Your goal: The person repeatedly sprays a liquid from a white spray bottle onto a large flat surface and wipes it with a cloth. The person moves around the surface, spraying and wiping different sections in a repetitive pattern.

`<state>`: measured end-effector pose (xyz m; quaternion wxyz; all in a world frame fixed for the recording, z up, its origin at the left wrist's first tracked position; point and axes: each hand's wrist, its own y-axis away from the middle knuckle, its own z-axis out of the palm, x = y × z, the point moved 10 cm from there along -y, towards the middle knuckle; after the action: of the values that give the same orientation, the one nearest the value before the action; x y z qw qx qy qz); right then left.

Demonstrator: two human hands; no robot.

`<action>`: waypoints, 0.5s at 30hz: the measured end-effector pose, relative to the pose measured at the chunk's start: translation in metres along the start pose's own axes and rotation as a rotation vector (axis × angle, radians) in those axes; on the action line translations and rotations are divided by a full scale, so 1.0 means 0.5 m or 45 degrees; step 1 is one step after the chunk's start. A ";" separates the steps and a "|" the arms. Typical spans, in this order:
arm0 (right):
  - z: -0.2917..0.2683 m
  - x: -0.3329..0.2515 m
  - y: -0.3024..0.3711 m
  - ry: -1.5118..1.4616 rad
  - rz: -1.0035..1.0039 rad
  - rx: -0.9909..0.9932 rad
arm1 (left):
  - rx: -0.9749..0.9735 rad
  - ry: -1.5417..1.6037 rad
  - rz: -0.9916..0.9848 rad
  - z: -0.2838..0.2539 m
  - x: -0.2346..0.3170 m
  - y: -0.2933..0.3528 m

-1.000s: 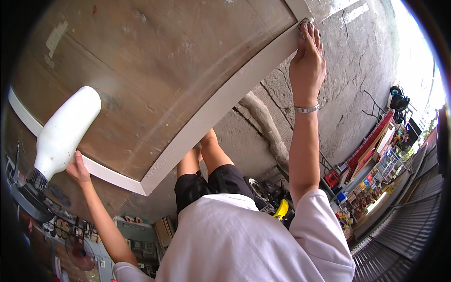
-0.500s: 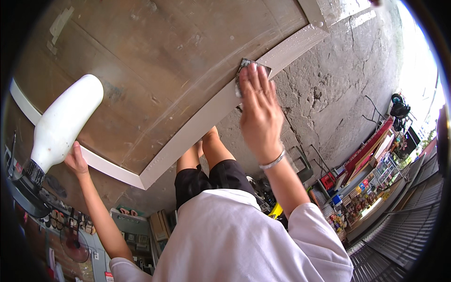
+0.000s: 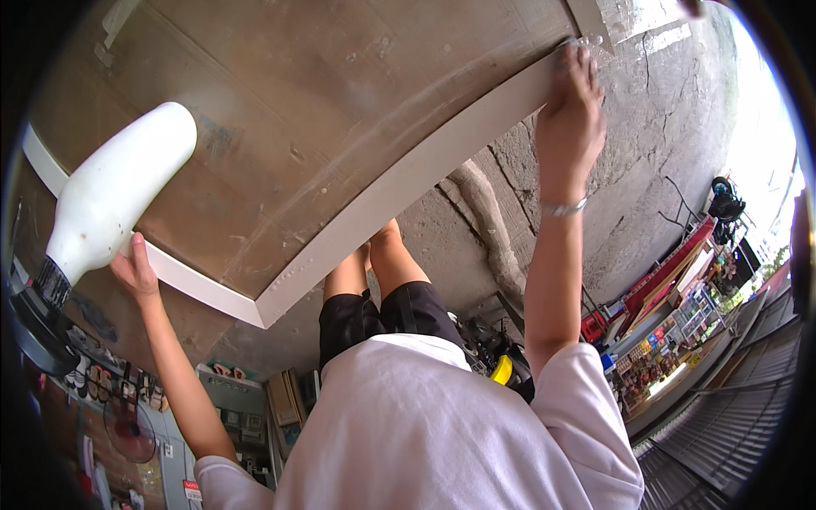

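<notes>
A pale frame (image 3: 382,202) with wet droplets on it borders a large brown board (image 3: 306,102). Near the frame's far right corner, my right hand (image 3: 574,102) lies with its fingers over a dark, flat piece of sandpaper (image 3: 568,42), pressed on the strip. Most of the sandpaper is under the fingers, which are slightly blurred. At the left, my left hand (image 3: 136,270) grips the frame's side edge, thumb up. A white, bottle-shaped plastic object (image 3: 123,187) with a black bristly neck stands just above that hand and partly covers the frame.
Cracked concrete floor (image 3: 629,178) spreads to the right. Metal racks and stacked boards (image 3: 671,263) stand farther right. A yellow and black item (image 3: 503,370) sits by my legs. Lower left are a fan (image 3: 130,429), shoes (image 3: 98,382) and a grey cabinet (image 3: 234,395).
My right hand has slid with the sandpaper along the strip, away and to the right, up to the far corner. Droplets there are smeared off. My left hand keeps its grip on the frame.
</notes>
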<state>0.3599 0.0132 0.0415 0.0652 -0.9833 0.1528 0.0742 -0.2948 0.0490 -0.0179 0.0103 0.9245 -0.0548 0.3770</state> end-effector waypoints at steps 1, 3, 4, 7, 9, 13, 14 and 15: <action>-0.008 0.013 -0.014 0.004 0.018 0.067 | 0.002 0.010 0.007 0.001 0.005 0.000; 0.011 -0.066 0.068 -0.048 -0.058 -0.017 | 0.003 0.027 0.001 0.005 0.010 -0.005; 0.014 -0.131 0.119 0.005 -0.169 -0.148 | -0.010 0.027 -0.025 0.008 0.010 -0.006; 0.012 -0.158 0.162 -0.181 -0.131 -0.303 | 0.008 0.036 0.037 0.009 0.028 -0.010; 0.002 -0.052 0.069 0.032 -0.149 0.023 | 0.041 0.013 0.084 0.006 0.039 -0.013; 0.003 0.010 0.023 -0.076 -0.004 0.078 | 0.060 0.036 0.111 0.007 0.048 -0.019; -0.004 -0.051 0.073 -0.077 -0.116 0.100 | 0.067 0.061 0.095 0.008 0.046 -0.019; 0.012 -0.099 0.137 -0.092 -0.186 0.010 | 0.045 0.061 0.119 0.011 0.052 -0.019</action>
<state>0.2911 -0.0363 0.0366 0.0797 -0.9883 0.0783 0.1039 -0.2714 0.0554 -0.0037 -0.0225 0.9117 -0.0911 0.3999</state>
